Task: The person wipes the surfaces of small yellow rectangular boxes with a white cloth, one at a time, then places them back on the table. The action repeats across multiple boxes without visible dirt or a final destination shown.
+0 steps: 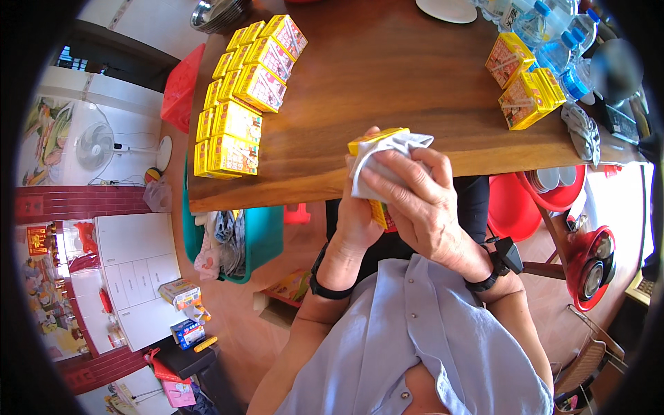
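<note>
In front of my chest, over the near edge of the wooden table [373,93], my left hand [358,212] grips a yellow drink carton [378,210] that is mostly covered. My right hand [423,199] presses a pale grey cloth [381,168] against the carton's side. Rows of yellow drink cartons [236,153] with straws on their faces stand at the table's left end. A few more yellow cartons [521,104] stand at the right, beside plastic water bottles [560,49].
A crumpled grey cloth [581,132] lies at the table's right edge. Stacked metal bowls [218,15] and a white plate [448,8] sit at the far side. Below the table are a teal bin [264,244] with clothes and red basins [511,207].
</note>
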Demonstrator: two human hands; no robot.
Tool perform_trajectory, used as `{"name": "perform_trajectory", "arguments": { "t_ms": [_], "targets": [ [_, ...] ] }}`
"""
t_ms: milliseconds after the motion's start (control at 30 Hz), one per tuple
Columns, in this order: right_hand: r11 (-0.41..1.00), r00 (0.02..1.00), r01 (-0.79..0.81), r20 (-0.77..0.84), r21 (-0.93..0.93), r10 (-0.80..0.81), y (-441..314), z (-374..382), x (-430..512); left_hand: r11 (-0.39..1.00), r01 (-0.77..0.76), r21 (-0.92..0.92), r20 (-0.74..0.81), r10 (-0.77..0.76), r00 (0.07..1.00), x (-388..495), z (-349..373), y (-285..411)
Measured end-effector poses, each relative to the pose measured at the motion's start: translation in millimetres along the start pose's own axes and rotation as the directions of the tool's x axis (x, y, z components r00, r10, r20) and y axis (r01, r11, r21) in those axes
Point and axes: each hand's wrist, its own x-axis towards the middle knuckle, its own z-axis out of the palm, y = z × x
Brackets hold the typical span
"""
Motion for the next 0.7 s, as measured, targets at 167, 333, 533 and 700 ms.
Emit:
{"name": "perform_trajectory", "arguments": {
  "t_ms": [167, 333, 533, 700],
  "targets": [
    [0.993, 0.996, 0.02, 0.088, 0.114, -0.03, -3.7, 2.1, -23.0, 0.966, 0.013, -0.258, 0.0, -0.014, 1.0, 9.0, -1.6, 14.5],
    [0.934, 0.988, -0.049, 0.157, 0.354, -0.008, 3.7, -5.2, -37.5, 0.986, -0.018, -0.165, -0.07, 0.006, 0.998, 9.5, -7.4, 31.0],
    [0.822, 0.967, -0.203, 0.241, 0.532, 0.083, 13.8, -28.2, -32.0, 0.982, 0.034, -0.184, -0.017, -0.038, 0.999, 10.0, -27.5, 30.6],
    [0.987, 0.999, 0.035, 0.015, 0.157, -0.037, 8.0, -35.6, -3.6, 0.994, 0.082, 0.071, -0.129, -0.073, 0.989, 11.1, -21.0, 21.9]
  ]
}}
